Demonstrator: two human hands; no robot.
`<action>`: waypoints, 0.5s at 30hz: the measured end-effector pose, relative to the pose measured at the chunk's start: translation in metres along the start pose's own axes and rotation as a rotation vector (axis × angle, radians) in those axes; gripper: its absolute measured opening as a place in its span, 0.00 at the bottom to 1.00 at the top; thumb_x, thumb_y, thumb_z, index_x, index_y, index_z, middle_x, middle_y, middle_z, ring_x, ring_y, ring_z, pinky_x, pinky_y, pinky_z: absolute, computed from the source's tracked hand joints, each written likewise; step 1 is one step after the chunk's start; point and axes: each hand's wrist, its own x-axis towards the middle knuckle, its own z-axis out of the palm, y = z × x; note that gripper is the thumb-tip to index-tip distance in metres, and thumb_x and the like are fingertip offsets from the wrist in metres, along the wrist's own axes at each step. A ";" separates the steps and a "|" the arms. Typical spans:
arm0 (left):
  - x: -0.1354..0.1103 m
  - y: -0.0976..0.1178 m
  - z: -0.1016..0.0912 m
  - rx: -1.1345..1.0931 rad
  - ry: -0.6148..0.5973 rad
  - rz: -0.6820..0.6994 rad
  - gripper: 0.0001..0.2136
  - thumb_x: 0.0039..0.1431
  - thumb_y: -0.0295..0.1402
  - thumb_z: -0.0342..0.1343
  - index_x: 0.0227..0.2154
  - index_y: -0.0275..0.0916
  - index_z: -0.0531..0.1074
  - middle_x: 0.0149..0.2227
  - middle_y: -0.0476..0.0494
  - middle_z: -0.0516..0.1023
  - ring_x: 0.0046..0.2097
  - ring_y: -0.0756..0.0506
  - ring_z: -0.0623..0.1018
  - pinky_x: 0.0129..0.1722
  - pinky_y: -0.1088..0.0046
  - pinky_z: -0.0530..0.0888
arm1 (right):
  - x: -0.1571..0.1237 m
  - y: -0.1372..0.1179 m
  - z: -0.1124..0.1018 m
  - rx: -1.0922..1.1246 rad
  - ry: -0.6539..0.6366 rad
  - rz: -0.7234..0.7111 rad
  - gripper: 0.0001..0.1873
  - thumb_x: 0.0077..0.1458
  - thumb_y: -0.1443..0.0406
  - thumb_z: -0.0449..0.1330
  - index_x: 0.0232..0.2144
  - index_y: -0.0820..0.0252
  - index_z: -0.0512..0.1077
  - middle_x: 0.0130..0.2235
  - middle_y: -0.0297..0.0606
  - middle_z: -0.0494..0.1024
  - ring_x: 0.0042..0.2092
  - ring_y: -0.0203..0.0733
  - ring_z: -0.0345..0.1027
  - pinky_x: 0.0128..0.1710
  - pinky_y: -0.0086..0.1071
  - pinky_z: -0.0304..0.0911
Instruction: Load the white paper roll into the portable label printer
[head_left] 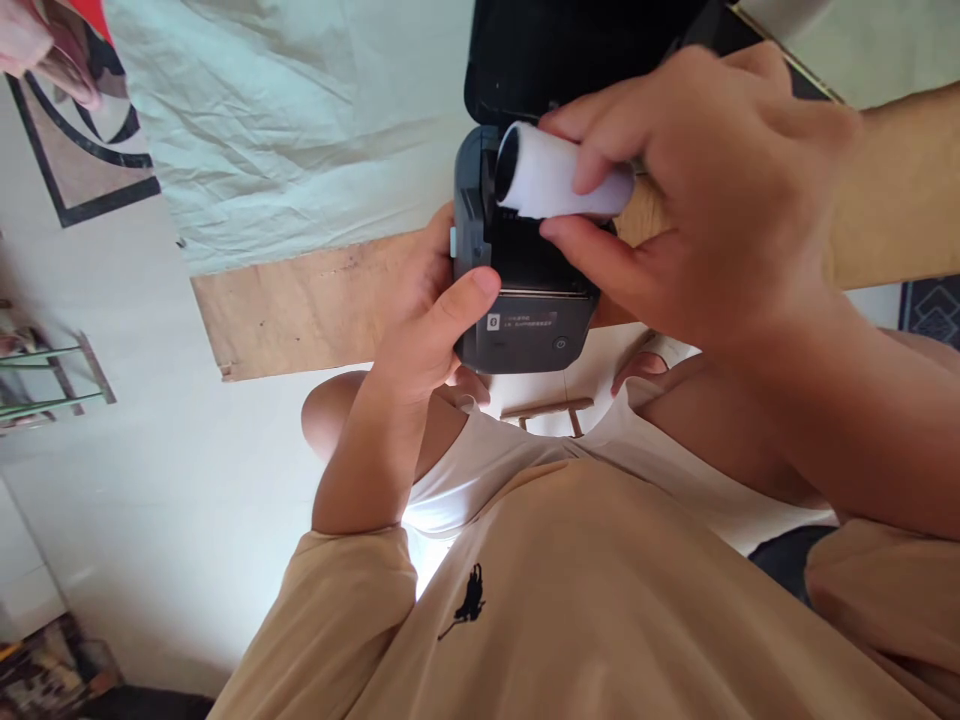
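My left hand is closed around the left side of a dark grey portable label printer, its thumb resting on the front edge. The printer's black lid stands raised, so the inner bay shows. A power button and a small label with a Bluetooth mark are on its front face. Between the thumb and fingers of my right hand is a white paper roll, held tilted at the bay's opening. Its dark hollow end faces left. Whether the roll touches the bay walls, I cannot tell.
A pale green cloth covers much of the wooden table, whose bare edge runs in front of me. At the top left another person's hand appears. A green-barred rack stands on the floor at the left.
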 end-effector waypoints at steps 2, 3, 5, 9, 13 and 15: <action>-0.001 0.004 0.000 0.026 0.045 -0.064 0.17 0.57 0.46 0.58 0.45 0.42 0.73 0.37 0.45 0.78 0.39 0.47 0.80 0.25 0.78 0.70 | 0.004 -0.010 -0.004 -0.073 -0.050 0.050 0.29 0.53 0.50 0.45 0.47 0.63 0.67 0.53 0.27 0.66 0.56 0.29 0.59 0.65 0.35 0.50; -0.002 0.006 0.000 0.041 0.045 -0.094 0.18 0.55 0.45 0.61 0.45 0.42 0.73 0.37 0.46 0.77 0.38 0.48 0.79 0.25 0.79 0.70 | 0.005 -0.012 -0.006 -0.108 -0.056 0.065 0.30 0.52 0.49 0.44 0.49 0.60 0.67 0.52 0.26 0.66 0.56 0.30 0.59 0.65 0.36 0.50; -0.002 0.006 0.000 0.040 0.019 -0.101 0.18 0.54 0.42 0.63 0.45 0.40 0.72 0.36 0.46 0.77 0.37 0.49 0.79 0.23 0.79 0.69 | 0.006 -0.014 -0.009 -0.138 -0.033 0.068 0.33 0.51 0.46 0.42 0.52 0.55 0.65 0.51 0.25 0.66 0.53 0.29 0.58 0.65 0.36 0.50; -0.002 -0.003 -0.001 -0.078 0.001 0.008 0.14 0.62 0.41 0.51 0.46 0.41 0.72 0.35 0.45 0.76 0.41 0.48 0.81 0.26 0.78 0.71 | 0.005 -0.012 -0.010 -0.090 -0.017 0.014 0.30 0.51 0.51 0.43 0.51 0.55 0.66 0.51 0.23 0.67 0.50 0.26 0.57 0.64 0.35 0.51; 0.000 -0.008 -0.003 -0.099 -0.005 0.028 0.15 0.62 0.42 0.51 0.48 0.44 0.72 0.39 0.45 0.77 0.42 0.47 0.81 0.31 0.76 0.75 | 0.004 -0.011 -0.007 -0.043 -0.033 0.006 0.24 0.52 0.54 0.45 0.46 0.59 0.66 0.51 0.23 0.68 0.51 0.24 0.61 0.64 0.35 0.50; 0.000 -0.005 -0.005 -0.085 -0.009 0.005 0.15 0.61 0.41 0.53 0.48 0.43 0.72 0.38 0.45 0.77 0.41 0.47 0.81 0.30 0.76 0.74 | 0.003 -0.012 -0.005 -0.025 -0.027 -0.005 0.23 0.54 0.53 0.45 0.44 0.60 0.67 0.49 0.23 0.68 0.53 0.23 0.62 0.62 0.34 0.51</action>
